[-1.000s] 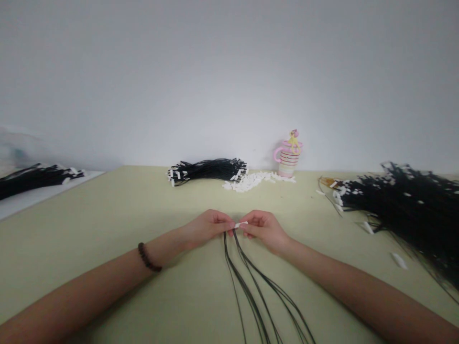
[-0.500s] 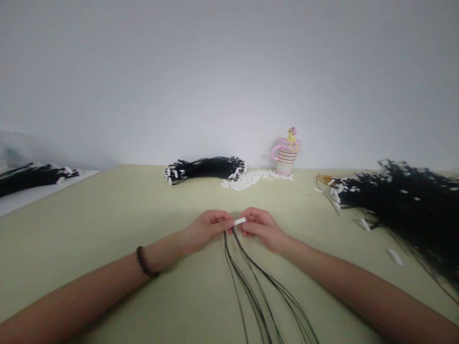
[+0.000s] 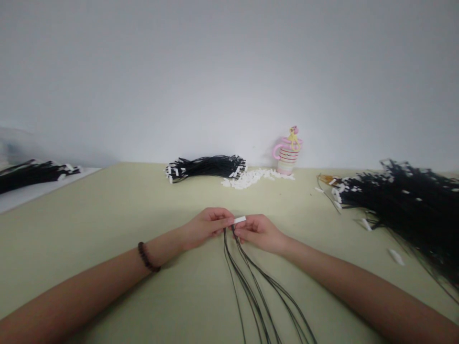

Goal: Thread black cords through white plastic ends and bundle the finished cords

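- Wires [image 3: 265, 275] hang in slender dark strands from a white connector housing [image 3: 240, 220], and our work seems to be at the point where the two meet; we judge that the step in hand is fitting or settling a wire at the housing.
- Our left hand [image 3: 210, 222] pinches the near-left end of that housing between thumb and fingers, so its right end sticks out bare, tilted slightly upward.
- Our right hand [image 3: 260, 233] sits just below that free end, thumb and forefinger drawn narrow by the tops of the strands; we cannot tell whether a wire is pinched there.
- The housing is above the middle of the counter [image 3: 107, 224], between our two hands, with the strands trailing back toward us in two loose groups.
- As we judge it, the next move calls for a firm left pinch and fine fingertip work from the right, with the strands kept apart.
- Beyond our hands lie a bundle of black wires [image 3: 211, 167] and, beside it, a scatter of loose white housings [image 3: 249, 178]; a larger heap of black wires [image 3: 405, 200] lies to our right.
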Tool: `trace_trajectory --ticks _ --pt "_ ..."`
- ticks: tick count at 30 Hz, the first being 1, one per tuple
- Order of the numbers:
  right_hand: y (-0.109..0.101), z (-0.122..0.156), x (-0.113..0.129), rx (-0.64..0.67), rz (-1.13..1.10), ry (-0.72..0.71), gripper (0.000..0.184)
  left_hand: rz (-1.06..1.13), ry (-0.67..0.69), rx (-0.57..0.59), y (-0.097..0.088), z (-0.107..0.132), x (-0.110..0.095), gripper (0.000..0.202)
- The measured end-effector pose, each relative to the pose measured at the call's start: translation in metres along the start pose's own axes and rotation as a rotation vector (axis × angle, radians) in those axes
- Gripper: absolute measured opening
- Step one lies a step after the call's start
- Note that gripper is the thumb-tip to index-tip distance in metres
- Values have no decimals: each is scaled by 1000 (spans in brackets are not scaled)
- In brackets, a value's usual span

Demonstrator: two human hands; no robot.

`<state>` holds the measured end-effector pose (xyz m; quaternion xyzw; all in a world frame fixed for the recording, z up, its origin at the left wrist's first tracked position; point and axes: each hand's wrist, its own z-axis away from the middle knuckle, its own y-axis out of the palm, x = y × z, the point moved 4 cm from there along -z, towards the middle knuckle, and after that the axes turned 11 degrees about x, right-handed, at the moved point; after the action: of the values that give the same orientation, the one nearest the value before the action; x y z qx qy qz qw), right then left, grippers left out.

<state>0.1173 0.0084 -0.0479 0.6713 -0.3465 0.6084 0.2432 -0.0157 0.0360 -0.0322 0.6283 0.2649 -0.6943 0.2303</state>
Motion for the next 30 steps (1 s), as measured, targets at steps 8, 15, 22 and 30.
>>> trace_trajectory --ticks 8,15,22,30 --pt "-6 6 16 87 -85 54 26 90 0 -32 -3 2 1 26" --pt "-58 28 63 -42 -118 113 18 245 -19 -99 -11 1 7 22" --pt "-94 46 106 -477 123 -88 36 309 -16 -113 -10 3 4 20" --pt "-124 43 109 -503 -48 -292 22 381 -1 -227 -12 1 4 18"
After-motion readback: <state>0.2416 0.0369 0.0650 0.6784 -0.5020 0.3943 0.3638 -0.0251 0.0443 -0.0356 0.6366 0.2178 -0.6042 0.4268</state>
